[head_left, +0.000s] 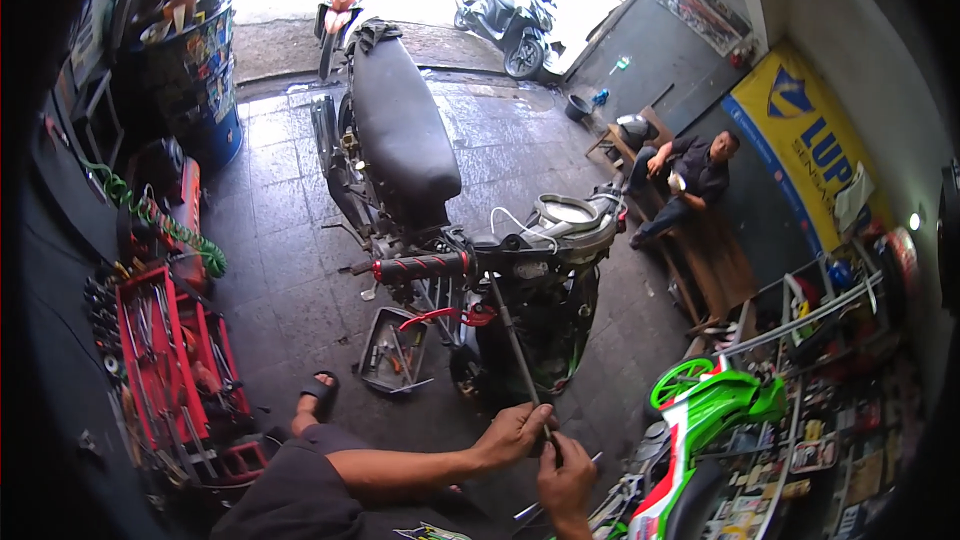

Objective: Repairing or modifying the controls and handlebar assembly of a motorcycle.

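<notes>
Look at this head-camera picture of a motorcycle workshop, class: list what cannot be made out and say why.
All in the head view:
- The part of the grey rod under the left hand and right hand: covered by their fingers.
- Each of the small tools in the tray: too small to identify.
- The rest of the green, white and red bodywork: cut off by the lower edge.

Head-height fisheye view, downward and forward over the nearest motorcycle [425, 165]
</notes>
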`<state>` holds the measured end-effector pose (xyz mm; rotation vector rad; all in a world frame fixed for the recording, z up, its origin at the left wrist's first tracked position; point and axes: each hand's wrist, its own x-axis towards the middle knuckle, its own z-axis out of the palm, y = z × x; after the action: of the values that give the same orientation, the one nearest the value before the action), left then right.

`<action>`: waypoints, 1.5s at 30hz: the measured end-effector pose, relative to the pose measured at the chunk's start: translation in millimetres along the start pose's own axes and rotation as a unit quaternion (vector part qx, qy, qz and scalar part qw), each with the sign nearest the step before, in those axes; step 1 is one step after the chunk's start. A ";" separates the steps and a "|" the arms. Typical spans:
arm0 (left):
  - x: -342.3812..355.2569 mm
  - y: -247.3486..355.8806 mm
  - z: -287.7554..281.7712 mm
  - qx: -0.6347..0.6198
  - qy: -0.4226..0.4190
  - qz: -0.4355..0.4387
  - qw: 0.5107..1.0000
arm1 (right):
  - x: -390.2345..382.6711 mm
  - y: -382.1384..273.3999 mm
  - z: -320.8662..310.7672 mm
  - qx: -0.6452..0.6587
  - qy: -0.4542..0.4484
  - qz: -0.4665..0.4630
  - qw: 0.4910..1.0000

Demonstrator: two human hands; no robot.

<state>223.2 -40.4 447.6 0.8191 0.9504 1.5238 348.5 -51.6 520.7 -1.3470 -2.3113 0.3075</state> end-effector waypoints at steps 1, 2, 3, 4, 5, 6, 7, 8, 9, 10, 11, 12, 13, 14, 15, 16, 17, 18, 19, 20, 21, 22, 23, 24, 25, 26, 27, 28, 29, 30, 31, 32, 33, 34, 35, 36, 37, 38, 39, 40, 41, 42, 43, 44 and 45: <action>-0.8 2.9 1.0 -0.013 -0.013 -0.036 0.999 | -4.9 -6.1 -2.0 0.017 0.060 0.017 0.998; -1.0 6.3 0.9 -0.024 -0.029 -0.101 0.994 | -16.8 -10.9 -9.3 -0.018 0.151 -0.075 0.986; -4.0 9.6 0.7 -0.075 -0.042 -0.135 0.987 | -32.9 -13.6 -17.7 -0.056 0.214 -0.133 0.966; -3.6 12.7 1.7 -0.073 -0.039 -0.116 0.990 | -54.9 -17.2 -23.6 0.059 0.134 -0.076 0.986; -4.8 15.4 2.4 -0.101 -0.039 -0.120 0.987 | -67.5 -15.1 -21.0 0.291 0.015 -0.020 0.956; -6.6 17.5 3.1 -0.130 -0.046 -0.133 0.981 | -78.2 -9.2 -22.8 0.334 -0.181 0.020 0.925; -7.7 19.1 4.3 -0.158 -0.053 -0.127 0.978 | -85.1 -2.2 -19.3 0.317 -0.232 0.119 0.912; -8.7 20.0 4.5 -0.146 -0.051 -0.120 0.981 | -87.5 6.0 -15.8 0.299 -0.280 0.218 0.886; -9.5 20.2 4.4 -0.153 -0.055 -0.114 0.980 | -85.6 15.3 -14.0 0.340 -0.199 0.317 0.863; -10.3 19.5 5.5 -0.166 -0.064 -0.135 0.975 | -82.7 24.1 -17.6 0.371 -0.116 0.410 0.825; -10.5 18.6 5.1 -0.152 -0.061 -0.128 0.978 | -79.0 30.9 -22.4 0.511 -0.026 0.414 0.753; -10.0 17.8 6.1 -0.150 -0.058 -0.104 0.981 | -75.9 33.1 -26.7 0.637 0.064 0.401 0.655; -9.3 17.1 5.7 -0.134 -0.035 -0.096 0.986 | -75.2 31.5 -32.3 0.718 0.023 0.288 0.633; -9.3 16.6 5.4 -0.122 -0.015 -0.110 0.986 | -73.4 28.6 -34.4 0.784 -0.018 0.168 0.598; -9.2 16.4 4.6 -0.114 -0.014 -0.086 0.990 | -77.4 22.8 -42.4 0.611 -0.169 0.255 0.730; -9.3 16.1 3.9 -0.117 -0.015 -0.083 0.990 | -75.0 19.9 -37.2 0.517 -0.340 0.246 0.746; -9.2 15.9 3.2 -0.125 -0.025 -0.106 0.986 | -79.1 15.2 -35.4 0.478 -0.315 0.318 0.756; -9.7 15.7 2.4 -0.121 -0.019 -0.081 0.989 | -80.9 14.3 -30.1 0.434 -0.287 0.390 0.759; -9.9 15.3 2.1 -0.121 -0.016 -0.089 0.989 | -83.7 16.7 -26.9 0.432 -0.288 0.390 0.761; -10.1 14.9 2.6 -0.127 -0.015 -0.110 0.986 | -86.8 21.4 -23.8 0.607 -0.124 0.398 0.676; -10.6 14.9 3.3 -0.125 -0.009 -0.099 0.987 | -90.4 26.3 -19.9 0.744 0.050 0.383 0.545; -8.8 15.4 4.0 -0.112 0.005 -0.089 0.990 | -95.1 30.1 -16.8 0.744 0.051 0.384 0.544; -6.1 16.4 4.6 -0.096 0.015 -0.102 0.990 | -97.3 34.0 -14.5 0.633 -0.085 0.320 0.699; -4.0 17.8 5.4 -0.095 0.016 -0.075 0.993 | -98.7 36.4 -14.7 0.485 -0.214 0.238 0.813; -1.8 19.7 6.0 -0.106 0.025 -0.062 0.992 | -96.5 37.9 -16.1 0.487 -0.214 0.238 0.813; 0.0 22.0 5.7 -0.112 0.033 -0.090 0.989 | -93.0 38.1 -21.2 0.484 -0.119 0.356 0.790; 2.0 24.5 4.4 -0.138 0.041 -0.098 0.985 | -87.6 37.1 -28.0 0.467 -0.026 0.465 0.751; 4.5 27.3 2.7 -0.144 0.057 -0.056 0.986 | -77.8 37.0 -38.4 0.555 0.118 0.468 0.678; 6.6 30.1 -0.6 -0.149 0.072 -0.084 0.983 | -65.7 38.2 -63.2 0.511 0.156 0.432 0.727; 6.1 32.6 -3.5 -0.153 0.080 -0.109 0.979 | -51.2 37.9 -82.4 0.501 0.192 0.376 0.755; 10.6 34.7 -9.5 -0.109 0.104 -0.154 0.976 | -40.1 35.1 -97.2 0.493 0.216 0.307 0.785; 12.3 35.6 -12.9 -0.118 0.107 -0.129 0.979 | -30.2 32.6 -110.1 0.456 0.192 0.263 0.829; 14.6 35.4 -15.1 -0.152 0.125 -0.131 0.972 | -19.2 30.3 -122.1 0.369 0.107 0.229 0.894; 15.5 34.2 -16.8 -0.182 0.139 -0.142 0.963 | -10.1 26.5 -125.1 0.369 0.102 0.232 0.894; 16.6 32.5 -19.5 -0.195 0.136 -0.142 0.961 | 5.5 24.1 -126.4 0.322 0.001 0.226 0.919; 16.4 30.0 -20.6 -0.197 0.141 -0.137 0.961 | 18.9 20.3 -124.3 0.283 -0.095 0.197 0.934; 17.1 27.4 -21.5 -0.219 0.137 -0.119 0.959 | 32.4 16.8 -115.8 0.272 -0.099 0.216 0.933; 17.8 24.9 -22.1 -0.245 0.130 -0.100 0.956 | 48.6 14.0 -101.2 0.229 -0.184 0.180 0.939; 16.7 22.5 -22.4 -0.238 0.122 -0.106 0.958 | 62.8 12.1 -88.4 0.185 -0.266 0.140 0.936; 15.7 20.7 -22.5 -0.231 0.126 -0.105 0.959 | 75.4 11.6 -78.8 0.129 -0.327 0.094 0.931; 14.5 19.6 -21.6 -0.248 0.112 -0.090 0.958 | 83.4 10.9 -64.1 0.120 -0.390 0.106 0.907; 14.3 19.4 -21.7 -0.267 0.099 -0.097 0.954 | 88.6 11.1 -50.9 0.113 -0.440 0.122 0.882; 13.4 19.8 -20.9 -0.244 0.098 -0.081 0.961 | 92.0 12.0 -40.8 0.125 -0.447 0.098 0.881; 13.9 21.0 -20.9 -0.245 0.101 -0.066 0.962 | 95.0 13.4 -32.2 0.190 -0.521 0.185 0.811; 14.3 22.7 -20.1 -0.254 0.098 -0.070 0.960 | 97.1 15.4 -26.9 0.226 -0.584 0.277 0.729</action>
<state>193.4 -30.6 459.3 0.2319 0.6890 1.6436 332.0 39.3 563.7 -1.7721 -2.1788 2.3169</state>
